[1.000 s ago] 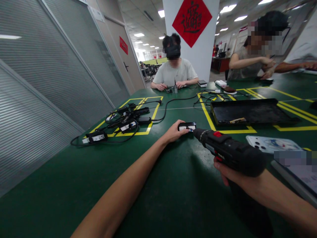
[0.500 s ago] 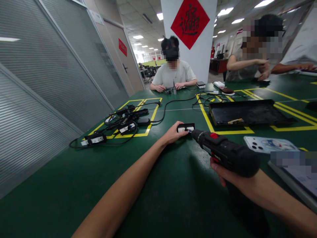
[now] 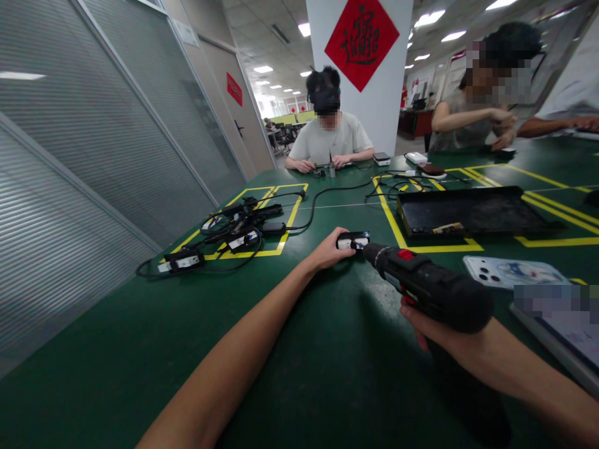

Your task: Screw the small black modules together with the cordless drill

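My left hand is closed on a small black box with a white label, pressing it against the green table. My right hand grips a black cordless drill with red parts by its handle. The drill points forward and left, and its chuck is at the right front of the box. Whether the bit touches the box is too small to make out.
Left lies a heap of black power adapters with cables. A black tray stands at the right, with a phone and a grey device nearer me. Across the table people sit working.
My hands, the box and the drill keep nearly the same places on the table. The whole view has shifted very slightly.
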The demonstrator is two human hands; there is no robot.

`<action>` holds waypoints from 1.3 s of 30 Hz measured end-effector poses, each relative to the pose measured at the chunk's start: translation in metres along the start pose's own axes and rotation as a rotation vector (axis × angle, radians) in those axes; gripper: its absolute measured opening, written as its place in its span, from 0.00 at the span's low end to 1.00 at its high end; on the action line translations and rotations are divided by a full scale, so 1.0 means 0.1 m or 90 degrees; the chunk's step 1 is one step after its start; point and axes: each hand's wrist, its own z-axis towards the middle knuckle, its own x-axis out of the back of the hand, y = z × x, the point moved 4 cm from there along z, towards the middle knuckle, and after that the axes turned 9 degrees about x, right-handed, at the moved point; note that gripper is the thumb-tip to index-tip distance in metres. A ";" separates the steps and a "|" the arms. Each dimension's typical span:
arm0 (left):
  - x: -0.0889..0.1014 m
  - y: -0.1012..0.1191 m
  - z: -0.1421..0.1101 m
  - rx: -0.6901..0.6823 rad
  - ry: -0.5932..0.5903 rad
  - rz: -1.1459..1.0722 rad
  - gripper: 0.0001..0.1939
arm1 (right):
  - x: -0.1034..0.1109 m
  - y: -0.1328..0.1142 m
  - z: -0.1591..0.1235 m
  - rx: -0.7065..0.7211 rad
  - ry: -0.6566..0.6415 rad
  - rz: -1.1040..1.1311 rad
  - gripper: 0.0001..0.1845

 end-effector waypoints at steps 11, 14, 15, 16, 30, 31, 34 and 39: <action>0.01 0.05 -0.05 -0.002 0.021 0.041 0.25 | 0.01 -0.08 0.00 0.005 0.004 0.010 0.24; 0.01 0.05 -0.05 -0.003 0.018 0.042 0.25 | 0.01 -0.12 -0.01 0.001 0.031 0.004 0.23; 0.01 0.05 -0.05 -0.001 0.017 0.042 0.25 | 0.01 -0.14 -0.02 0.005 0.038 0.012 0.23; 0.01 0.05 -0.04 0.003 0.017 0.043 0.25 | 0.01 -0.16 -0.02 0.013 0.041 0.021 0.23; -0.01 0.03 -0.05 0.000 0.032 0.036 0.25 | 0.02 -0.07 0.00 0.022 0.026 -0.036 0.25; -0.01 0.04 -0.05 -0.002 0.028 0.028 0.25 | 0.02 -0.08 -0.01 0.025 0.024 -0.042 0.25; -0.01 0.04 -0.05 -0.007 0.022 0.019 0.25 | 0.05 -0.10 -0.01 0.027 0.026 -0.058 0.25; 0.00 0.06 -0.05 -0.003 0.027 0.023 0.24 | 0.04 -0.05 0.01 0.007 0.014 -0.028 0.26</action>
